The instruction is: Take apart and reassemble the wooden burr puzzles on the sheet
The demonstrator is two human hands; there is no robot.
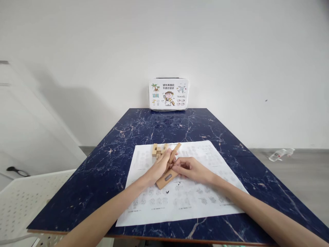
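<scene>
My left hand point(158, 168) is closed around a narrow wooden strip point(177, 148) that sticks up past the fingers. Under and between the hands, tilted, is a flat wooden piece point(161, 182) with a dark oval slot or mark. My right hand point(192, 168) pinches at its upper right edge, thumb and forefinger together. Whether the strip and the flat piece are joined is hidden by my fingers. Just beyond my left hand, several pale interlocking wooden blocks point(154, 150) stand on a printed sheet point(205, 208); the left hand partly covers them.
The sheet, with small line drawings, lies on a dark blue marbled table point(108, 171). A few black specks point(167, 192) lie on it. A white illustrated case point(169, 94) stands at the far end against the wall. At left is a perforated white chair point(23, 202); a clear bottle point(279, 155) lies on the floor, right.
</scene>
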